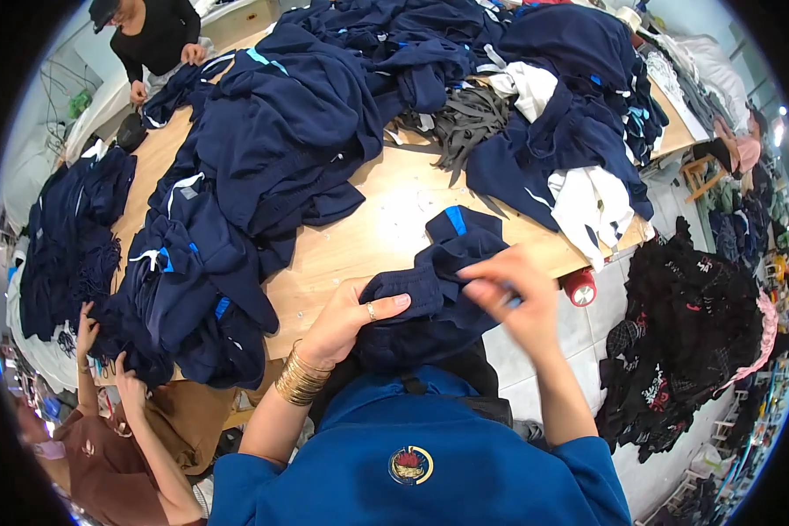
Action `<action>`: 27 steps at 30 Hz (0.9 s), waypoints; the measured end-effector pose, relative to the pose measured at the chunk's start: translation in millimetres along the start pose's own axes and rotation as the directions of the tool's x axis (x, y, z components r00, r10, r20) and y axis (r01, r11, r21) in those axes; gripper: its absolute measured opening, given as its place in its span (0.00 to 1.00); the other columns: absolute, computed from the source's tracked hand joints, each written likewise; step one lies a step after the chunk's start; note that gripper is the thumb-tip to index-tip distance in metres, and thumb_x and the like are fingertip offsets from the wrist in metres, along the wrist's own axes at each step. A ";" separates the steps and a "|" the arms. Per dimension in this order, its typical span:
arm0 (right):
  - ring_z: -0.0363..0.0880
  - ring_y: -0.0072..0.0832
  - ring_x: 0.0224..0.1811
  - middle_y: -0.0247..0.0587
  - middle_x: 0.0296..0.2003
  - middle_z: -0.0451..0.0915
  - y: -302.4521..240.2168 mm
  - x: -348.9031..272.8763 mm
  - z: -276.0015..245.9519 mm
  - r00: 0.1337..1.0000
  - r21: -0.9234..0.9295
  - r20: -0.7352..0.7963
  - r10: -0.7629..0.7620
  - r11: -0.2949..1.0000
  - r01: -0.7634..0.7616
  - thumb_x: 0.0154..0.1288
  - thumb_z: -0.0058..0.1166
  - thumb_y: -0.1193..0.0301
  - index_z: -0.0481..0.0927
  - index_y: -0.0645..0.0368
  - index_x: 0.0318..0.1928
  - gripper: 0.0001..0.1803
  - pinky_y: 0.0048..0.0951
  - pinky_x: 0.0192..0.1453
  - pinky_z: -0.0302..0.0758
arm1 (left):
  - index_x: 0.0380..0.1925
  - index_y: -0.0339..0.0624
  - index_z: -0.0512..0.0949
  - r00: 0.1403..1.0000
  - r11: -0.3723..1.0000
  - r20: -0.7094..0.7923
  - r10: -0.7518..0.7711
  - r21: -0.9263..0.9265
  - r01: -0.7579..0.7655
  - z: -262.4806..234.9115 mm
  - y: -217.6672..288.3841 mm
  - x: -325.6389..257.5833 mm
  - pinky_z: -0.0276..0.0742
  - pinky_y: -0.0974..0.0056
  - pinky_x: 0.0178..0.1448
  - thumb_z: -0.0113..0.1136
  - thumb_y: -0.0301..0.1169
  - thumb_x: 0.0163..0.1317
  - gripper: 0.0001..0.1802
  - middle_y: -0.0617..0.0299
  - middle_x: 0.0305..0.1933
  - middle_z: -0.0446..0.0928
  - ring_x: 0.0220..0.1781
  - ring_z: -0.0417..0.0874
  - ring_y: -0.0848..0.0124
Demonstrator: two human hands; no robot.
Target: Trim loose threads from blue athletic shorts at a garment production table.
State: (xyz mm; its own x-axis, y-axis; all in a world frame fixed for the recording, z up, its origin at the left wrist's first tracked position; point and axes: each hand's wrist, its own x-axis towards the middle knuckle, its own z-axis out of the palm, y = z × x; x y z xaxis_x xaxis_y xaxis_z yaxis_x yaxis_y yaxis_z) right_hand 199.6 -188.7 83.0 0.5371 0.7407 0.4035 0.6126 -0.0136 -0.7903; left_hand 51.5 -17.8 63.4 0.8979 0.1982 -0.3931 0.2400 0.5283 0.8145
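Note:
My left hand (346,320), with a ring and gold bangles at the wrist, grips a navy garment (403,294) by its gathered elastic band, thumb on top. The garment hangs over the near table edge into my lap, and a bright blue patch shows on its far part. Beside it on the right, my right hand (513,298) is curled and smeared by motion. A small bluish-dark thing shows at its fingers, too blurred to name. The index finger is close to the cloth; whether it touches I cannot tell.
Navy garments lie in a large heap (280,131) on the wooden table (342,254). Dark grey strips (469,127) and white cloth (592,206) lie farther right. A red cylinder (579,287) stands by the edge, near black garments (684,342). Two people handle cloth at left.

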 end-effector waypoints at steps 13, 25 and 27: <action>0.59 0.08 0.26 0.23 0.26 0.68 10.9 -16.9 15.4 0.833 0.698 0.320 0.451 0.482 -0.529 0.65 0.48 0.70 0.72 0.58 0.34 0.05 0.11 0.28 0.56 | 0.41 0.32 0.75 1.000 0.994 -0.002 0.023 0.103 -0.023 -4.7 -0.4 -3.5 0.72 0.71 0.49 0.63 0.24 0.51 0.16 0.62 0.39 0.78 0.40 0.77 0.78; 0.76 0.30 0.32 0.37 0.30 0.77 11.0 -27.8 26.8 0.919 0.012 0.110 0.380 0.924 -0.383 0.55 0.59 0.68 0.73 0.57 0.38 0.12 0.26 0.37 0.70 | 0.39 0.35 0.75 0.996 0.977 -0.071 0.059 0.209 -0.043 -23.1 -9.3 2.8 0.69 0.76 0.45 0.63 0.25 0.52 0.13 0.67 0.34 0.77 0.36 0.74 0.82; 0.74 0.30 0.30 0.35 0.29 0.77 10.5 -27.8 25.8 0.936 -0.049 0.129 0.327 0.945 -0.324 0.55 0.59 0.66 0.74 0.57 0.38 0.13 0.27 0.36 0.68 | 0.38 0.35 0.75 0.994 0.978 -0.099 0.034 0.209 -0.013 -20.0 -8.4 2.4 0.69 0.76 0.44 0.63 0.26 0.53 0.13 0.67 0.34 0.77 0.36 0.74 0.82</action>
State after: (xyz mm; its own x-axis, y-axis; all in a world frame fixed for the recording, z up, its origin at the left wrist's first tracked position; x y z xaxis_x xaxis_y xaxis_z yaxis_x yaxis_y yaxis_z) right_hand 176.1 -192.1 51.7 0.6284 0.7756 0.0593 0.4332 -0.2856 -0.8549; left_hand 44.2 -5.3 47.0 0.8645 0.2969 -0.4055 0.3004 0.3415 0.8906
